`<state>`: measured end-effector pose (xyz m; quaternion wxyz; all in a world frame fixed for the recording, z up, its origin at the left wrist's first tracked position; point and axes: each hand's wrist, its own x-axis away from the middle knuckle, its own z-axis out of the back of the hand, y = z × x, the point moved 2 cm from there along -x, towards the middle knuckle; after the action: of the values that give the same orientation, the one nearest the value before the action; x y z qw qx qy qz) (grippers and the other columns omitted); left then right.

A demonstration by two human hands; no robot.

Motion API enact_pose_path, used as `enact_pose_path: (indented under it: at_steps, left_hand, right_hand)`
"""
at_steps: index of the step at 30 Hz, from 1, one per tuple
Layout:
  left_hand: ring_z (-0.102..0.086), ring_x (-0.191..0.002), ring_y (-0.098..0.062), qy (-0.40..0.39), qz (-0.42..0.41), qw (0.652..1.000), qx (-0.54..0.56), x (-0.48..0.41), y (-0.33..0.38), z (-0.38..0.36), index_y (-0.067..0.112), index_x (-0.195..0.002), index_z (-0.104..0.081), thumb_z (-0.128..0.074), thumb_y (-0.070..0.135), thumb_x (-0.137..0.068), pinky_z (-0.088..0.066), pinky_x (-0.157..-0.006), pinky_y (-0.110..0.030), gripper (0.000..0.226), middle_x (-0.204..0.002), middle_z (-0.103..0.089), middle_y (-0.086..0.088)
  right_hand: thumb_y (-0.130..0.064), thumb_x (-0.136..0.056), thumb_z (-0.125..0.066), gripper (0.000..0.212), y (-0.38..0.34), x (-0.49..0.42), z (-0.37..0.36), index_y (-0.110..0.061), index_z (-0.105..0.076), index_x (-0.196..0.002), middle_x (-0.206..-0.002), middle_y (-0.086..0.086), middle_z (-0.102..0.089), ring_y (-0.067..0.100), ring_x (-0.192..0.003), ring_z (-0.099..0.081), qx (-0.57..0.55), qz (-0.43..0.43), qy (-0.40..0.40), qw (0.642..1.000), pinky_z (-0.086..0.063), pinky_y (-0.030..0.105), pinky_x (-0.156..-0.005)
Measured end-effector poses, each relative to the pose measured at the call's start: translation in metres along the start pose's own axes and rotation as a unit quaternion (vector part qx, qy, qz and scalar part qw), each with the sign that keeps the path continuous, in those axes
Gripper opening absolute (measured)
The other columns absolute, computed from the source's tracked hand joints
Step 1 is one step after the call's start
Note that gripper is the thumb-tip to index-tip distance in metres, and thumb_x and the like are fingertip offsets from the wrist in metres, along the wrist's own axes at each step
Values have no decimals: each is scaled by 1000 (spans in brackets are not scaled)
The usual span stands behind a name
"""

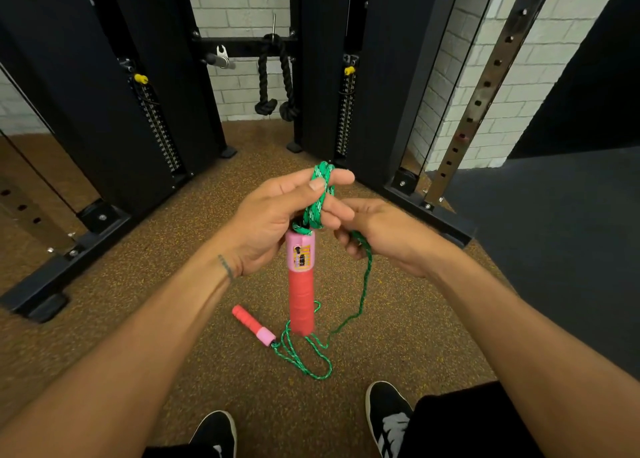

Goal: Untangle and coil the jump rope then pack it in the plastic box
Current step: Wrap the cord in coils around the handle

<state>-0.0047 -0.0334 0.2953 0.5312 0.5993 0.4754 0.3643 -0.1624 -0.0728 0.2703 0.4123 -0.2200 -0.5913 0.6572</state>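
Observation:
A green braided jump rope [318, 201] is looped several times around the fingers of my left hand [273, 222]. Below those loops a red handle with a pink counter top [301, 284] hangs upright. My right hand [384, 235] is closed on a strand of the rope that runs down to the floor. A loose tangle of rope [304, 353] lies there, ending at a second red and pink handle [252, 325]. The plastic box is not in view.
Black cable-machine columns [104, 118] with weight stacks stand ahead on both sides, their base rails [62, 270] running along the brown speckled floor. A black tricep rope [277, 76] hangs at the back. My two black shoes [388, 412] are at the bottom edge.

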Motion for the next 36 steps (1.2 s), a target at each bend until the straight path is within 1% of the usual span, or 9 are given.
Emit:
enact_pose_path:
  at_steps: [9,15,17,19,21,25,28,30,36]
  left_hand:
    - [-71,-86,-9,51,10,999,11,-2,0,4,11,-135,-55,-40,22,-103,-55,-71,-23,37,-117,-73,-14]
    - [-71,-106,-17,94,9,995,-30,-7,-3,15,12,-139,-49,-41,14,-103,-57,-85,-27,37,-114,-74,-9]
    - [-71,-104,-14,92,20,992,-81,-8,-6,18,14,-137,-48,-42,11,-103,-56,-87,-27,35,-112,-74,-5]
    - [-67,-100,-14,64,31,988,-138,-6,-9,15,18,-126,-54,-47,14,-101,-51,-91,-30,25,-111,-71,-8]
    - [-61,-97,-15,33,39,982,-184,-5,-12,11,13,-117,-61,-52,16,-98,-46,-90,-31,21,-108,-68,-9]
    - [-74,-86,-19,-7,69,992,-109,1,-10,0,6,-118,-63,-37,4,-102,-55,-79,-22,30,-96,-77,-14]
    - [-75,-86,-24,-23,81,995,-50,2,-6,-1,6,-119,-61,-36,11,-103,-56,-78,-25,31,-99,-76,-21]
    - [-74,-88,-24,-51,92,994,-42,3,-4,-1,8,-119,-63,-38,16,-101,-55,-80,-25,32,-102,-75,-22]
    - [-72,-100,-22,-108,87,989,-48,4,-4,-4,16,-130,-58,-45,26,-95,-52,-89,-25,39,-113,-73,-18]
  right_hand:
    - [-33,-103,-49,28,7,-3,-7,-26,-71,-87,-67,-1,-54,10,-56,-47,32,6,-24,999,-40,25,-54]
    - [-44,-100,-51,38,-2,4,-8,-11,-64,-87,-63,-5,-52,5,-55,-46,250,107,-31,962,-39,25,-56]
    - [-47,-98,-53,40,-7,6,-9,-12,-69,-87,-64,2,-55,14,-58,-47,307,163,-12,937,-39,31,-59]
    - [-46,-94,-60,34,-13,7,-9,-15,-72,-92,-77,12,-64,28,-70,-56,281,204,0,938,-46,40,-66]
    - [-36,-92,-64,25,-20,10,-6,-12,-71,-93,-80,16,-65,21,-69,-57,202,219,15,954,-46,43,-66]
    - [-16,-99,-58,16,-29,16,6,-1,-63,-94,-58,-14,-58,-4,-48,-52,74,219,57,971,-38,9,-51]
    - [-7,-101,-52,12,-32,17,11,1,-58,-96,-68,-9,-59,-8,-44,-54,31,215,92,972,-39,5,-46]
    - [-7,-101,-51,11,-31,16,12,2,-56,-97,-71,0,-56,-8,-42,-54,7,208,105,972,-39,4,-44]
    - [-22,-102,-50,22,-23,5,19,-14,-60,-85,-52,-20,-55,-5,-44,-48,4,160,118,980,-36,8,-46]
